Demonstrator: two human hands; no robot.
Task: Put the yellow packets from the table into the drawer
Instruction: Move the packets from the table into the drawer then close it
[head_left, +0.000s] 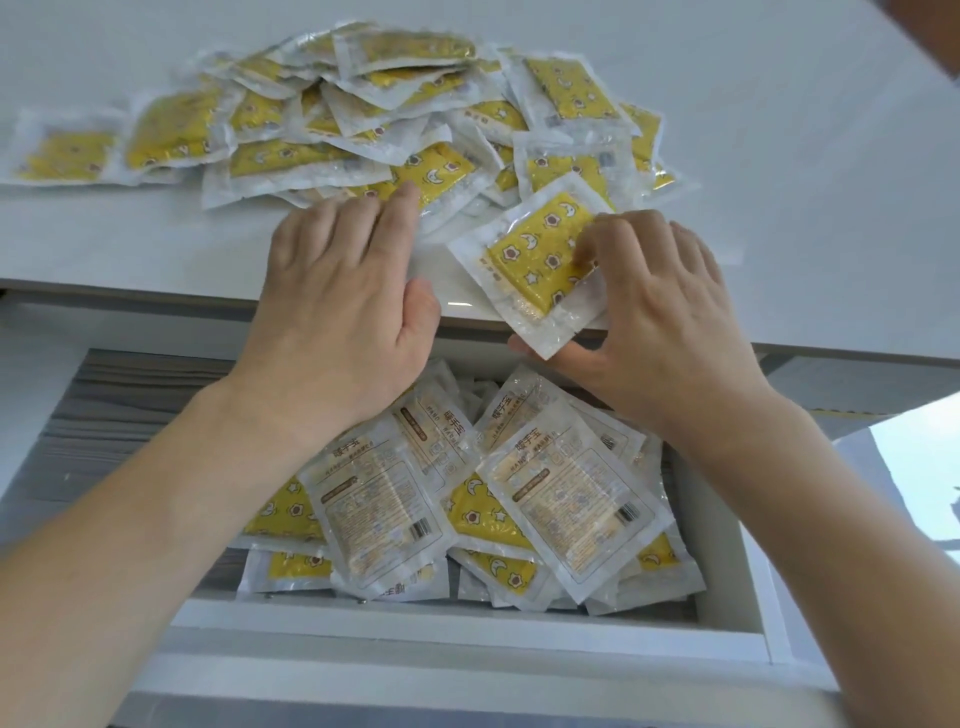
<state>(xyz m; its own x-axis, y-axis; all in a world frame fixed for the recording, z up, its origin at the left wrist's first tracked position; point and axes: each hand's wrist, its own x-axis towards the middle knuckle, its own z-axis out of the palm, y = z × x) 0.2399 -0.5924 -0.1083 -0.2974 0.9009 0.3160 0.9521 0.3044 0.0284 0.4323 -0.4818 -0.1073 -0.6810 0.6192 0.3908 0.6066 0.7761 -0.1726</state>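
While right hand (660, 312) pinches packet (540, 260) | overhangs table (779, 182) edge

Packets (540, 254): glossy clear plastic, crinkled. Table (779, 156): smooth white, slight sheen. Drawer (467, 621): matt white.

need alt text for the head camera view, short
The right hand pinches one yellow packet at the white table edge, above an open drawer partly filled with packets. The left hand reaches flat toward the packet pile on the table.

Two hands (343, 306), one open drawer (727, 608), one table (779, 156), and dozens of yellow packets (363, 119).
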